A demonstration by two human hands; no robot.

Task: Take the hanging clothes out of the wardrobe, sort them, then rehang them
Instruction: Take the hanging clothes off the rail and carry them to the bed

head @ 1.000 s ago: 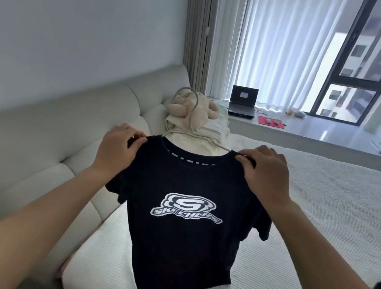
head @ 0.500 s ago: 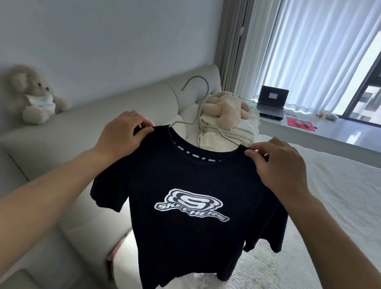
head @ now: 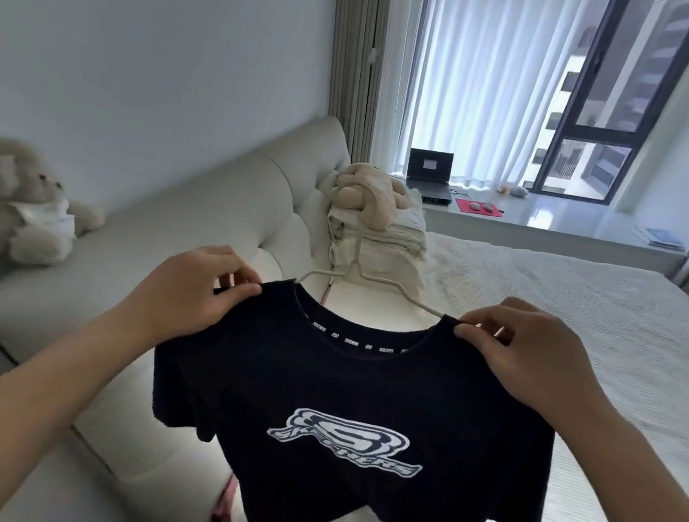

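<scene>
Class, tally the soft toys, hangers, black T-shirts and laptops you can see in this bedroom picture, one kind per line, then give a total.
Soft toys: 2, the teddy bear on the headboard and the plush toy on the folded bedding
Hangers: 1, the white hanger
Black T-shirts: 1, the black T-shirt
Laptops: 1, the laptop
Total: 5

This was a home bedroom: a wide bed [head: 545, 311] with a padded cream headboard [head: 228, 203], a teddy bear [head: 16, 199] perched on it, folded bedding [head: 379, 247] stacked at the head, sheer curtains [head: 478, 73] over a tall window [head: 603, 119], a laptop [head: 429, 173] on the sill.
</scene>
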